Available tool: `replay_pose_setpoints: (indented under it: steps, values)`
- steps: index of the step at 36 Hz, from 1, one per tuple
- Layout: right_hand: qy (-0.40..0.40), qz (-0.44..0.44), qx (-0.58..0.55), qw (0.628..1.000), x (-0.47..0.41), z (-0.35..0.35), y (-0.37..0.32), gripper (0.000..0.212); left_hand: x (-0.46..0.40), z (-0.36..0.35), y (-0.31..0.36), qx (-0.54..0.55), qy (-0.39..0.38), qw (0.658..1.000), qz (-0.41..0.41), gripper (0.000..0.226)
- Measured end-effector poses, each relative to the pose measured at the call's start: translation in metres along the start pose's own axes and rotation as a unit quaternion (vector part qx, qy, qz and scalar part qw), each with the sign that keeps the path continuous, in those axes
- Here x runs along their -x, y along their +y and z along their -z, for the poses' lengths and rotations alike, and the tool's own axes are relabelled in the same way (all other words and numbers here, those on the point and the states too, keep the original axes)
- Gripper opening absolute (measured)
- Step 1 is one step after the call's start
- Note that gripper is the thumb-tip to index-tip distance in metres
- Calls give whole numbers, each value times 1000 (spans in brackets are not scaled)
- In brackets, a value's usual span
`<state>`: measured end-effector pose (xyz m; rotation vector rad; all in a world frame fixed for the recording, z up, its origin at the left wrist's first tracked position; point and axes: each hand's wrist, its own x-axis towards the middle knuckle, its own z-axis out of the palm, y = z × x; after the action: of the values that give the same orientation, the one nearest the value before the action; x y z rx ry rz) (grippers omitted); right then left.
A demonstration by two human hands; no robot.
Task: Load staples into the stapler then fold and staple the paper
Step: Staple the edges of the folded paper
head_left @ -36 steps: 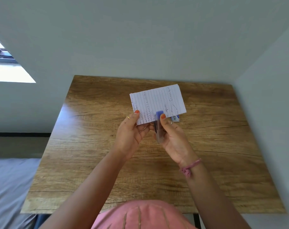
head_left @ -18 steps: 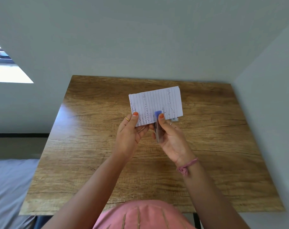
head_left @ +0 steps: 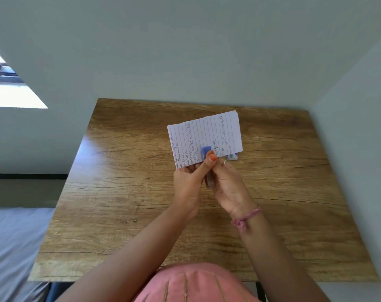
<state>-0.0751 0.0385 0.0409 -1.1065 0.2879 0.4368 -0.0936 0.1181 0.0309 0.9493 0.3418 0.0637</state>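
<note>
paper (head_left: 204, 136): folded lined sheet with handwriting on it, held up in the air over the far middle of the table, long side running left to right and a bit tilted, right end higher

stapler (head_left: 206, 151): small blue one, its nose sits over the near edge of the paper about midway along; the rest of the body runs down toward the person between the two hands, so mostly hidden

left hand (head_left: 188, 184): fingers curled up at the paper's near left corner, gripping it there; the thumb reaches across toward the stapler nose, and honestly can't tell if it's pressing on the stapler or only lying next to the other thumb

right hand (head_left: 227, 186): wrapped around the stapler body, thumb with an orange nail on top of the blue end, so it's got the stapler squeezed onto the paper edge; ring on one finger, pink braided band (head_left: 246, 217) on the wrist

staple box (head_left: 232, 156): small blue and white thing lying on the table just past the right hand, partly tucked behind the paper's lower right corner; too small to read

table (head_left: 141, 192): wood grain top, pushed into a corner of pale walls

extras: bright window (head_left: 12, 94) off to the left, grey surface (head_left: 12, 247) low on the left side, pink top (head_left: 196, 284) at the bottom edge
</note>
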Motion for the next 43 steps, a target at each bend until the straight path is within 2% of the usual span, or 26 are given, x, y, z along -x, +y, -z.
replay_pose_setpoints:
  steps: [5,9,15,19,25,31,37,43]
  values:
    - [18,12,-12,1000,-6,2,4,43,-2,-2,5,-12,-4,999,31,52]
    - [44,22,-8,999,-6,0,5,11,-3,-4,7,23,11,999,46,51]
    - [70,22,-18,997,-6,-7,8,8,-6,0,8,44,22,996,72,39]
    - [58,32,-14,998,-5,-5,6,7,-8,3,11,50,-25,996,73,48]
    - [-10,30,15,999,0,-1,-9,16,-8,11,15,84,-40,991,93,33]
    - [-73,11,-38,997,1,8,-14,22,-9,12,17,102,-37,989,98,30]
    - [-65,3,-63,996,1,20,-12,36,-8,11,20,98,-50,989,94,31]
    - [-66,14,-52,996,0,26,-10,38,-9,11,19,86,-52,990,100,35]
